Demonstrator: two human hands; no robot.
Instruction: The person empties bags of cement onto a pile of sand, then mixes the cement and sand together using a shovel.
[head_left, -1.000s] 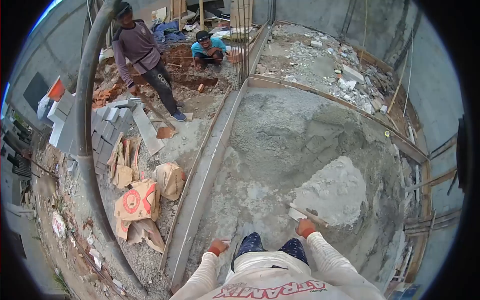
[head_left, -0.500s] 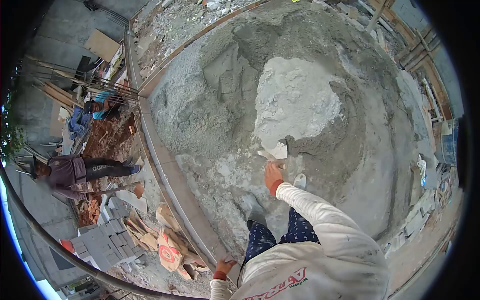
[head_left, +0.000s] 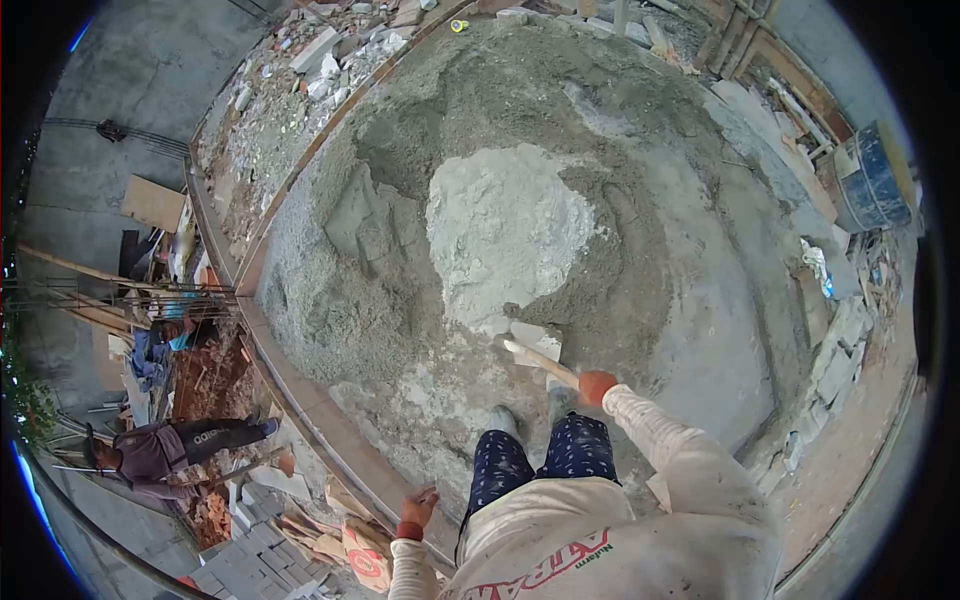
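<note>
Right hand (head_left: 597,386) wraps the hoe (head_left: 530,350) handle — blade now pulled nearer your feet at the cement pile (head_left: 500,235) edge | left hand (head_left: 419,505) swings free, fingers loose, beside the formwork board (head_left: 300,385) — mixing stroke underway.

Right hand (head_left: 597,386) w/ hoe (head_left: 535,348) pulled back toward feet; left hand (head_left: 418,506) lifted; view swung right.

A concrete slab (head_left: 740,330) bears a grey sand heap (head_left: 400,250) topped with pale cement powder (head_left: 505,235).
</note>
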